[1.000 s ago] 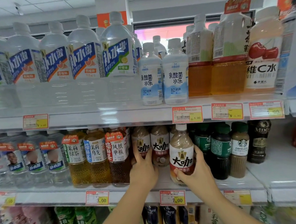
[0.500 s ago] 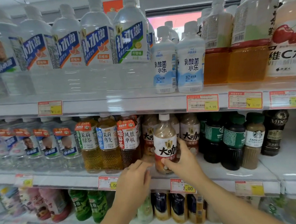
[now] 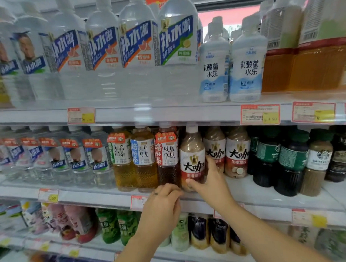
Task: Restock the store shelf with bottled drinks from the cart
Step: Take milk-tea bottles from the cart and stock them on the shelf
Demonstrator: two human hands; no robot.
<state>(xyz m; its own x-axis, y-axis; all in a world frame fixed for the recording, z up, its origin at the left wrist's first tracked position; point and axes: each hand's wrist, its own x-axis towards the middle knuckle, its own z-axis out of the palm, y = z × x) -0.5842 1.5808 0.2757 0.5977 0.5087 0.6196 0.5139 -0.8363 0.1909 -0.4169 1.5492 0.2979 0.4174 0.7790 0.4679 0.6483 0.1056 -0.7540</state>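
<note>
A brown milk-coffee bottle (image 3: 192,159) with a white and red label stands at the front of the middle shelf (image 3: 268,198). My right hand (image 3: 209,184) wraps its lower right side, thumb across the base. My left hand (image 3: 163,207) hovers just below and left of it, in front of the shelf edge, fingers loosely curled and holding nothing. Two more coffee bottles (image 3: 236,156) of the same kind stand to the right, further back. The cart is out of view.
Tea bottles (image 3: 143,159) stand right beside the held bottle on the left, dark green-capped bottles (image 3: 293,162) on the right. Large water bottles (image 3: 138,49) fill the top shelf (image 3: 167,111). More drinks sit on the lower shelf (image 3: 199,233).
The right hand has slid the coffee bottle leftward along the middle shelf, next to the tea bottles. The left hand has dropped from the shelf to below its edge. The view shifted right and down.
</note>
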